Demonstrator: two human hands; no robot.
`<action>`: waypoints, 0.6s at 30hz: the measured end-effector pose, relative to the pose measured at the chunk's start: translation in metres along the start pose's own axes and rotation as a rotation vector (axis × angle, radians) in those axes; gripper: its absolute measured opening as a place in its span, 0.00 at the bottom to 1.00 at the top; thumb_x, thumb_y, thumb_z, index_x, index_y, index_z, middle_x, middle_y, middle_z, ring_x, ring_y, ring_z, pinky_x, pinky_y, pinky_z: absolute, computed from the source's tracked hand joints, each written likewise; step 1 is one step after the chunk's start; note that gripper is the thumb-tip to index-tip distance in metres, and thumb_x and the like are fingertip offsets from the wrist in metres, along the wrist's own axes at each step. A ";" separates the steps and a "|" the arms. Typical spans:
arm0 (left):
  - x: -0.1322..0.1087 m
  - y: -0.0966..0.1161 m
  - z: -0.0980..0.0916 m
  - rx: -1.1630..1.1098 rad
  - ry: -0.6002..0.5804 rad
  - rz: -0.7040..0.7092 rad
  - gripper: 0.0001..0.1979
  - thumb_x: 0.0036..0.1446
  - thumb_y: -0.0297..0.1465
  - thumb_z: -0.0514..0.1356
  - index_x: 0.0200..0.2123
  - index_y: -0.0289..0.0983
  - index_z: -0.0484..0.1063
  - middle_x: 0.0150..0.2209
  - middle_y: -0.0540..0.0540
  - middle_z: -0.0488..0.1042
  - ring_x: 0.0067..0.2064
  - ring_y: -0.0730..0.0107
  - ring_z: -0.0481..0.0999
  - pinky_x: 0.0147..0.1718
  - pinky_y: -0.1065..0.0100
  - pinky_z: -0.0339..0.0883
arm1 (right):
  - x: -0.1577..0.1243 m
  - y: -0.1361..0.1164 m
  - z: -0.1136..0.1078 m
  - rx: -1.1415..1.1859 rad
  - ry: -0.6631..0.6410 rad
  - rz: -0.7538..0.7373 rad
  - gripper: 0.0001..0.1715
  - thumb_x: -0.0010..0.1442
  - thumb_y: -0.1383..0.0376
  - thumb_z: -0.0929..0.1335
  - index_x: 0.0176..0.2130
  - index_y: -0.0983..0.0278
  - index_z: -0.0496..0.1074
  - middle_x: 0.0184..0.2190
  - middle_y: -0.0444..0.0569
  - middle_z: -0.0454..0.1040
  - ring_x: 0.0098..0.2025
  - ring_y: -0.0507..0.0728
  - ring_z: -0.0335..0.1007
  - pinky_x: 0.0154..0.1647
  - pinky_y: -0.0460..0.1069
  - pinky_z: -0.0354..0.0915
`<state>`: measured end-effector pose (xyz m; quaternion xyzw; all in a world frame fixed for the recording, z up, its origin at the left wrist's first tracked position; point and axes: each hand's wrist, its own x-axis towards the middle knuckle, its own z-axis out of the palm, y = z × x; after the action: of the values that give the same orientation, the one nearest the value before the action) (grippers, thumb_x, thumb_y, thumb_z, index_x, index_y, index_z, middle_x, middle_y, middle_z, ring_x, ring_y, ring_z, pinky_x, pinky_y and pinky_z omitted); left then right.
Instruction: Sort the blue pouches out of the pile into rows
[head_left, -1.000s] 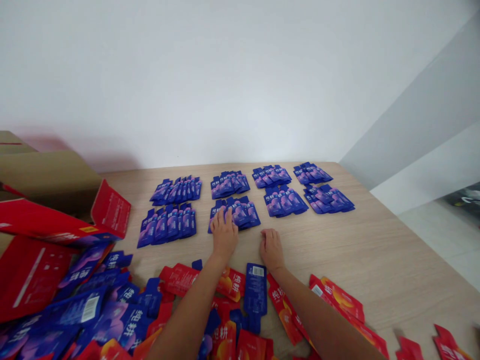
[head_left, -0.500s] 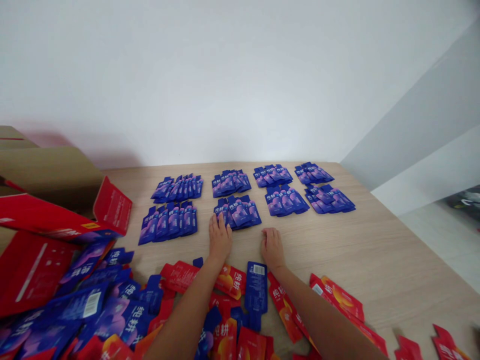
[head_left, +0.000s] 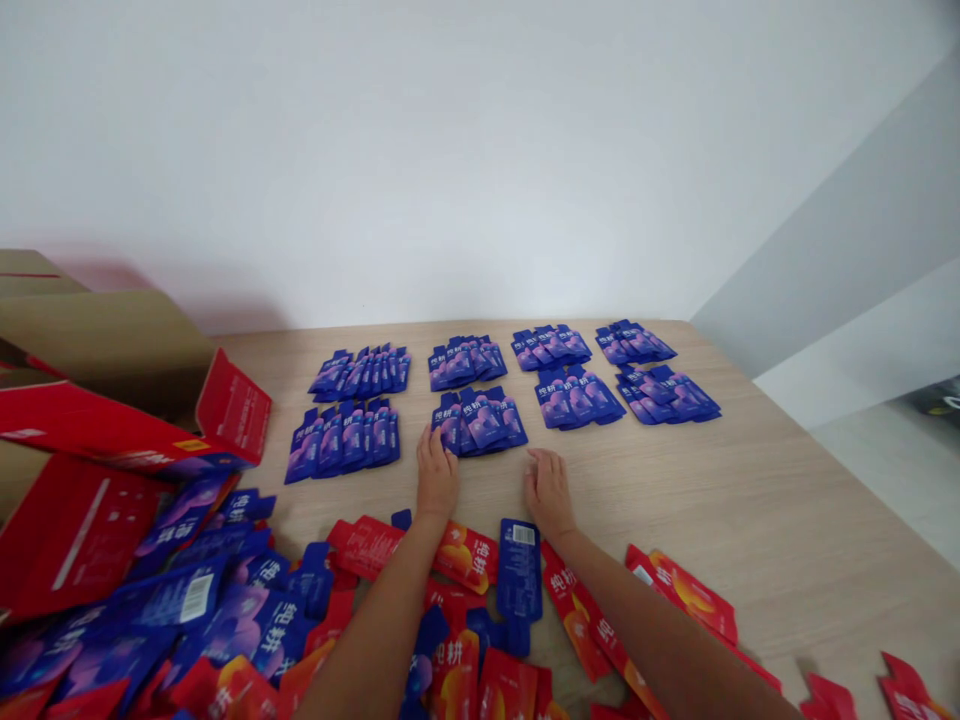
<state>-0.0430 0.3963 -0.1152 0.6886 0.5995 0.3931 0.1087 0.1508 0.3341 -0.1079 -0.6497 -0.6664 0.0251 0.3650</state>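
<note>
My left hand [head_left: 437, 478] lies at the front left edge of a fanned group of blue-purple pouches [head_left: 484, 420], its fingertips touching or very near the leftmost pouch. Its fingers are stretched out and grip nothing. My right hand [head_left: 551, 492] rests over the table just in front of that group's right corner, apart from it, with loosely bent fingers and nothing held. Under and between my forearms, red pouches [head_left: 466, 555] and a blue pouch turned back side up [head_left: 519, 570] lie loose.
More fanned groups of blue pouches stand in two rows on the wooden table [head_left: 757, 480], such as a front left group [head_left: 343, 438]. Open red cartons [head_left: 82, 540] stand at the left beside a mixed heap of pouches [head_left: 240, 630]. A white wall [head_left: 465, 160] rises behind.
The whole view has shifted slightly. My right hand's fingers have loosened and spread a little; my left hand stays at the same pouch group. The pouches look unmoved.
</note>
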 end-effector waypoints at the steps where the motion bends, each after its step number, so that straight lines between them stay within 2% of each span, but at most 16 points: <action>1: 0.000 0.000 -0.001 -0.013 -0.001 -0.005 0.22 0.60 0.25 0.45 0.57 0.29 0.58 0.59 0.31 0.59 0.63 0.56 0.56 0.61 0.48 0.55 | 0.001 -0.001 -0.001 0.005 0.004 -0.001 0.19 0.60 0.72 0.58 0.50 0.66 0.63 0.44 0.57 0.66 0.49 0.62 0.59 0.52 0.61 0.60; 6: 0.001 0.002 -0.002 -0.034 0.002 -0.006 0.21 0.60 0.24 0.45 0.56 0.30 0.59 0.58 0.32 0.60 0.62 0.57 0.57 0.61 0.48 0.55 | 0.024 -0.013 0.000 0.076 -0.041 0.006 0.22 0.62 0.70 0.56 0.54 0.65 0.64 0.47 0.55 0.67 0.51 0.60 0.58 0.54 0.60 0.58; 11: 0.001 0.001 0.000 -0.019 0.014 0.016 0.21 0.59 0.23 0.45 0.55 0.30 0.60 0.58 0.32 0.60 0.62 0.56 0.57 0.60 0.47 0.56 | 0.053 -0.030 0.010 0.096 -0.080 0.028 0.20 0.65 0.66 0.56 0.51 0.62 0.69 0.42 0.54 0.69 0.47 0.60 0.60 0.51 0.58 0.60; 18: 0.001 -0.001 0.001 -0.019 -0.003 0.016 0.21 0.59 0.23 0.46 0.55 0.32 0.61 0.57 0.33 0.61 0.61 0.56 0.59 0.59 0.47 0.57 | 0.050 -0.042 0.015 0.061 -0.069 -0.002 0.18 0.66 0.66 0.56 0.45 0.65 0.71 0.40 0.55 0.68 0.45 0.60 0.60 0.50 0.58 0.60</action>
<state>-0.0433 0.3974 -0.1159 0.6929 0.5901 0.3988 0.1129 0.1130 0.3778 -0.0748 -0.6364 -0.6781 0.0675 0.3615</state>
